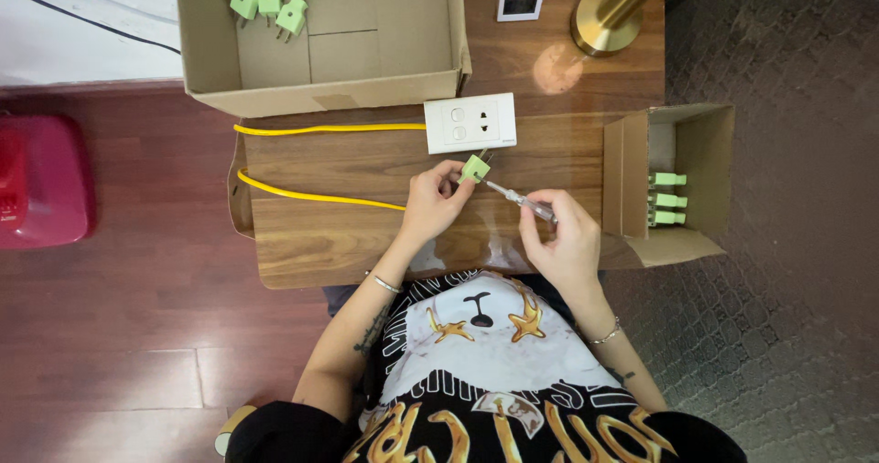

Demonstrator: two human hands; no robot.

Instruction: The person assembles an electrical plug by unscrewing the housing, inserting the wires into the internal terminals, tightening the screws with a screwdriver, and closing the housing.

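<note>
Two hands meet mid-table, just before the white socket plate (470, 122): your left hand (432, 205) pinches a green plug (474, 167), your right hand (566, 241) grips a screwdriver (520, 201) whose tip touches it, so next seat the tip squarely.

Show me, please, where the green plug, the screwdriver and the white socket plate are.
green plug (474, 167), head view, on its square green body.
screwdriver (524, 201), head view, on its clear handle.
white socket plate (470, 122), head view, on its flat front face.
</note>
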